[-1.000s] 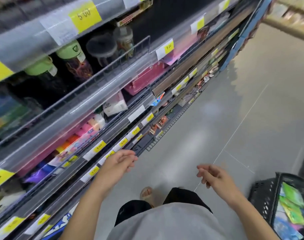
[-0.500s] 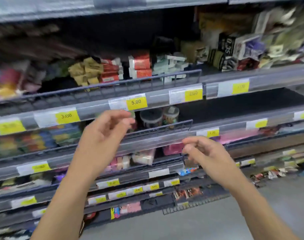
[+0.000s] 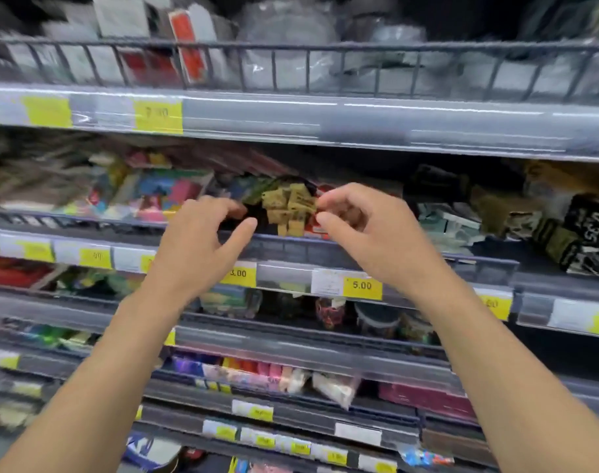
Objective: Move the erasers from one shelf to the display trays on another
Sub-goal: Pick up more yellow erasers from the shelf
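Observation:
A heap of small tan-wrapped erasers [image 3: 288,207] lies on the middle shelf behind a low wire rail [image 3: 284,246]. My left hand [image 3: 202,240] hovers just left of the heap, with fingers spread and curved and thumb pointing toward it, holding nothing. My right hand [image 3: 359,230] is at the heap's right edge. Its thumb and forefinger are bent with a gap between them, right beside the outermost erasers. Motion blur hides whether a fingertip touches one. A red pack [image 3: 312,229] shows partly behind the right hand.
Left on the same shelf stands a tray of bright coloured blocks [image 3: 168,194]; black and olive boxes [image 3: 586,230] sit at the right. Yellow price tags [image 3: 362,285] line the shelf edges. More stocked shelves run above and below, each with a rail [image 3: 325,46].
My view has swung from the aisle floor up to the shelves. Both hands have risen from waist height to the middle shelf and closed in on the tan erasers.

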A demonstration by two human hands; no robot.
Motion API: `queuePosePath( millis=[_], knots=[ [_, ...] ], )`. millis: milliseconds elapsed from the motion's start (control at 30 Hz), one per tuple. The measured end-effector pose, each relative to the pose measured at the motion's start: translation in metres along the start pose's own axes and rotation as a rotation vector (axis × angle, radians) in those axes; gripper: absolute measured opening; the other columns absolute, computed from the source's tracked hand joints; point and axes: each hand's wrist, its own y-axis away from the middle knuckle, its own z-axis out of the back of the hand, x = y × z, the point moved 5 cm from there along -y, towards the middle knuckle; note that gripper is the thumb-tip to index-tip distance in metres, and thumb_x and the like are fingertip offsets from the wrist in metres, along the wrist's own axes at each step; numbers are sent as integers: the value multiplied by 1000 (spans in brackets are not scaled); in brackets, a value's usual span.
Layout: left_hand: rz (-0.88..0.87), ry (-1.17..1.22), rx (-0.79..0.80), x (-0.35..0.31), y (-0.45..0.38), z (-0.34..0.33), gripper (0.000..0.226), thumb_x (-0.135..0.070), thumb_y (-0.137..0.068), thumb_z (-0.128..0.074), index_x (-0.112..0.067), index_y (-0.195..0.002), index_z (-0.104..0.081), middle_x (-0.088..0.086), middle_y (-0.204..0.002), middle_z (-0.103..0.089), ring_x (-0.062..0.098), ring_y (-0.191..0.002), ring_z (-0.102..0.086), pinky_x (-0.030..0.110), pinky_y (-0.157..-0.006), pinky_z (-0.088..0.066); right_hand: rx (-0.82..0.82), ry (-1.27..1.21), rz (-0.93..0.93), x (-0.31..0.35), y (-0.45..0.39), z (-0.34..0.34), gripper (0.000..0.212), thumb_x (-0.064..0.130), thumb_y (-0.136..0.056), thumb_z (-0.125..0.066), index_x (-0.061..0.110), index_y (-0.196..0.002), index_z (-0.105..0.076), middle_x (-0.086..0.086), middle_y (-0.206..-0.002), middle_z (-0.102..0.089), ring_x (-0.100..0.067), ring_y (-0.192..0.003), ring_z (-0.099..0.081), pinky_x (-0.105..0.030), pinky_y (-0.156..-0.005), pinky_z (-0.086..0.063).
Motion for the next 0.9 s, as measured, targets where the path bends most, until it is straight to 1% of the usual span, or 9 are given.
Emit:
queuePosePath(
  millis=[133,233,333,433,533,600,667,800,900],
  knots=[
    [-83,-7,44,0,2,-4,51,-55,-100,-41,-19,-106,-76,-2,-92,-76,25,-89,-68,50,-84,-51,84,350,55,8,-54,-25,26,33,-92,-65,26,-116,-69,6,-106,-66,-12,-97,-59,-24,-86,-43],
    [-121,6,13,3,4,-7,50,-52,-102,-38,-24,-95,-79,-9,-83,-74,19,-80,-66,43,-80,-44,295,621,-113,-6,-81,-46,53,52,-92,-59,30,-140,-53,-7,-142,-50,-29,-131,-42,-34,-100,-37],
    [-134,-1,-1,6,4,-8,48,-51,-103,-38,-27,-93,-78,-10,-81,-72,16,-76,-62,37,-75,-32,460,720,-275,-23,-90,-64,73,66,-89,-54,27,-149,-41,-9,-156,-39,-34,-140,-37,-39,-105,-36],
    [-153,8,-3,8,2,-9,45,-49,-103,-39,-29,-94,-78,-11,-81,-72,17,-77,-62,40,-77,-37,420,719,-295,-31,-95,-68,68,67,-85,-58,28,-139,-50,-6,-143,-54,-31,-123,-54,-39,-100,-45],
    [-168,18,1,7,2,-9,43,-49,-104,-40,-29,-94,-77,-11,-81,-72,17,-78,-63,43,-79,-40,379,601,-295,-31,-96,-66,43,55,-85,-66,34,-122,-62,3,-121,-65,-22,-101,-62,-35,-88,-52],
    [-165,15,10,6,2,-8,41,-49,-104,-41,-30,-96,-77,-12,-83,-72,15,-79,-63,44,-81,-41,369,552,-289,-31,-96,-66,22,50,-87,-68,39,-106,-66,6,-112,-68,-18,-95,-63,-36,-86,-54],
    [-137,53,16,6,2,-7,37,-49,-102,-43,-30,-102,-76,-14,-89,-72,13,-85,-63,45,-86,-41,303,511,-283,-28,-97,-63,22,52,-87,-69,41,-105,-66,11,-110,-66,-15,-97,-61,-36,-88,-53],
    [53,416,-13,14,0,0,41,-60,-98,-47,-30,-120,-65,-21,-99,-68,-1,-95,-61,19,-82,-45,92,338,54,6,-83,-60,36,50,-87,-69,35,-120,-68,18,-105,-61,-3,-98,-58,-23,-87,-47],
    [148,615,4,12,-7,8,33,-67,-92,-50,-42,-110,-61,-25,-98,-71,-6,-92,-64,9,-71,-46,92,225,261,34,-64,-72,34,42,-87,-73,30,-118,-70,25,-104,-64,7,-95,-58,-8,-82,-42]
  ],
)
